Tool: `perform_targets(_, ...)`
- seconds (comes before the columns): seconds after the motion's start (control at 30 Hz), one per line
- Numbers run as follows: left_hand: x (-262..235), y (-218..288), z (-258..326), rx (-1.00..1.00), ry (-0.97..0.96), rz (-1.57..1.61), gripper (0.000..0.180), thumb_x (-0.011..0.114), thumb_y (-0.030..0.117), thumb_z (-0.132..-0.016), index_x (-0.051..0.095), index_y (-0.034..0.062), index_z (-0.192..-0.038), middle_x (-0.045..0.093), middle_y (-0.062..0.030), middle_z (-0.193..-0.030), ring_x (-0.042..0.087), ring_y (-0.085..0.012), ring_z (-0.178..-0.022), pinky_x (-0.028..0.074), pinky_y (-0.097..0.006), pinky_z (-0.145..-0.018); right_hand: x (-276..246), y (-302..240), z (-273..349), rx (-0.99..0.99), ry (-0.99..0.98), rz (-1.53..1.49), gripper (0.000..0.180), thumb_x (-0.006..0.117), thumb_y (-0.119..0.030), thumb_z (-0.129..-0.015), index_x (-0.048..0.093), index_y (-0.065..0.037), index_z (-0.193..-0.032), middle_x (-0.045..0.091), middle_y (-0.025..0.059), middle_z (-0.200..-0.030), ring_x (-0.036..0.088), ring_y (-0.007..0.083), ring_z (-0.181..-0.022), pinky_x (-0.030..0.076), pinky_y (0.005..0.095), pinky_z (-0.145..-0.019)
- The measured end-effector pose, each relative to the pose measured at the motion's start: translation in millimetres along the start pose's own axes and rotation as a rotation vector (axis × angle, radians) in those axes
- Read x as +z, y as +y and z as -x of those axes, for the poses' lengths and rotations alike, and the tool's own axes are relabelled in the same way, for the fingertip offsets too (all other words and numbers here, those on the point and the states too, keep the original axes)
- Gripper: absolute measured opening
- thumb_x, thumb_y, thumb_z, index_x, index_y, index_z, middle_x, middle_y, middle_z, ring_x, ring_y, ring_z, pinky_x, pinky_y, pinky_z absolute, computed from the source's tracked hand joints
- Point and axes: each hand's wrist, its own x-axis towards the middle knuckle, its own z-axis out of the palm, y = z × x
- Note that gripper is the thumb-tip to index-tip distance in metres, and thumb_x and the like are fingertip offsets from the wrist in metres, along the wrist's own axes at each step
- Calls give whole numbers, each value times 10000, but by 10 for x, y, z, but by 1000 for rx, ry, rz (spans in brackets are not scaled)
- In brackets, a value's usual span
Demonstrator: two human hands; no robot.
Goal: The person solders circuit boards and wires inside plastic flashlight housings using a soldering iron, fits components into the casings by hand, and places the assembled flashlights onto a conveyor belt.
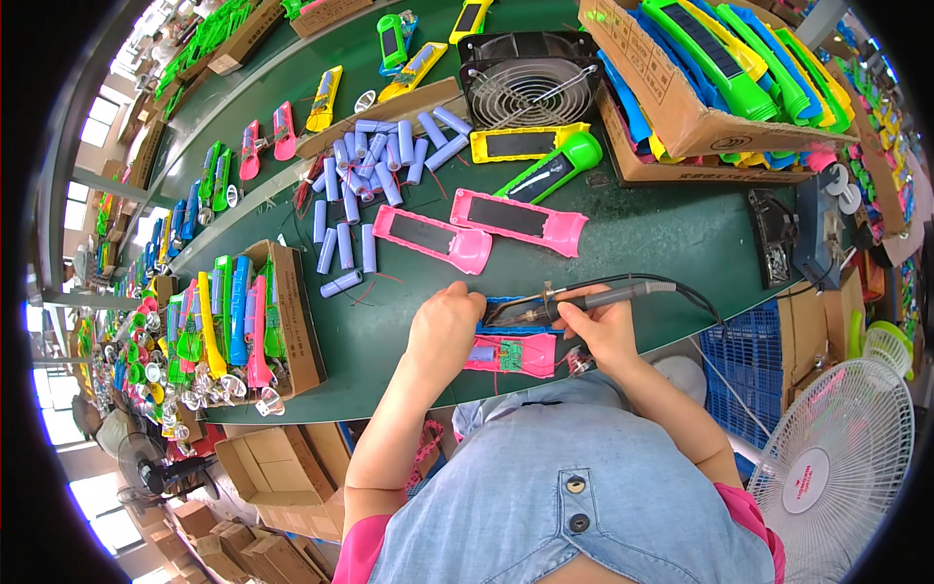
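Observation:
My right hand [600, 329] is wrapped around a soldering iron [623, 294] with a grey handle and a black cord. The iron's tip end points left over a blue plastic casing [520, 302] on the green bench. At that casing's left end is my left hand [446, 331], its fingers curled closed; what they pinch is hidden. Just nearer to me lies a pink casing [537, 358] holding a green circuit board [511, 356] and a purple battery cell [482, 354]. A small silvery reflector [580, 361] sits beside its right end, close to my right wrist.
Loose purple cells [375, 161] are heaped beyond my left hand. Two pink casings [506, 216] lie ahead, near a black metal-grilled fan [530, 83]. A cardboard box [671, 92] of casings stands far right, another box [297, 321] left. A white fan [827, 467] is low right.

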Motion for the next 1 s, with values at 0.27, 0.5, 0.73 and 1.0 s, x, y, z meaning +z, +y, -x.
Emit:
perform_targets(0.27, 42, -11, -1, 11, 19, -24, 31, 554, 46, -728, 582, 33, -731, 534, -136, -738, 568, -313, -730, 454, -401, -641, -4, 35, 13, -26, -28, 41, 199, 614, -47, -813, 565, 53, -978, 619, 106, -853, 628, 128, -715, 510, 219, -609)
perform_targets(0.5, 20, 9, -4, 10, 2, -63, 33, 551, 46, -730, 580, 31, -727, 535, -135, -744, 566, -311, -739, 455, -401, -652, 0, 18, 5, -27, -30, 38, 189, 616, -49, -813, 569, 48, -969, 622, 101, -844, 627, 123, -705, 496, 204, -556)
perform_targets(0.73, -40, -5, -17, -25, -43, 33, 36, 543, 32, -726, 578, 32, -730, 534, -140, -765, 559, -326, -750, 446, -408, -657, -18, 6, 4, -51, -12, 5, 166, 618, -54, -816, 572, 36, -948, 625, 93, -819, 629, 119, -683, 466, 187, -500)
perform_targets(1.0, -6, 42, -18, -41, -41, -55, 34, 549, 40, -727, 582, 35, -732, 531, -141, -760, 559, -325, -753, 447, -411, -655, 12, 15, -1, -28, -49, 33, 166, 619, -38, -811, 571, 38, -950, 622, 94, -812, 621, 108, -681, 471, 185, -530)
